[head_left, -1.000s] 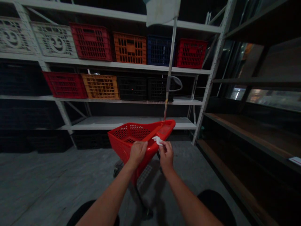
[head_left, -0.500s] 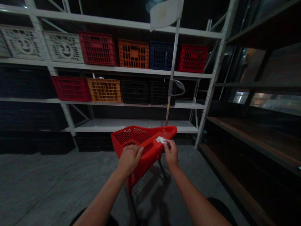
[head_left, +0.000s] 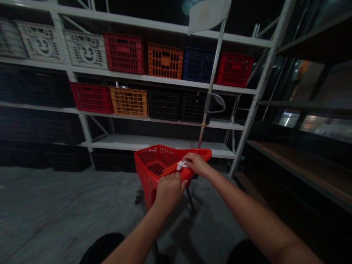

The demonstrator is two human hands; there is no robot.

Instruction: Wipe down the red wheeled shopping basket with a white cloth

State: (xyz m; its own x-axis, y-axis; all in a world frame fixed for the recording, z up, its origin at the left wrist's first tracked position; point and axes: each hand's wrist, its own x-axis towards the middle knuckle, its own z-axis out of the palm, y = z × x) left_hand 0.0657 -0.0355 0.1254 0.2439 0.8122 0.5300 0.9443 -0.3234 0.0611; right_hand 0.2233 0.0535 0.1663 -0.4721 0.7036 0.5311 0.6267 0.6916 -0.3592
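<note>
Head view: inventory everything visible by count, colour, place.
shopping cart: 1, red, on grey floor
tissue: 1, white, against shopping cart
pole: 1, silver, above shopping cart
flag: 1, white, atop pole
loop handle: 1, grey, on pole
rack: 1, white, background
plastic crates: 3 white (two smiling), 3 red, 1 orange, 1 blue, 1 yellow, several black, on rack
shelving: 1, brown, right
knees: 2, black, bottom edge
left hand: 1, bare, on shopping cart
right hand: 1, bare, holding tissue

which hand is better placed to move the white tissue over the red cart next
Probably the right hand: it holds the white tissue at the red shopping cart, while the left hand grips the cart's edge.
</note>
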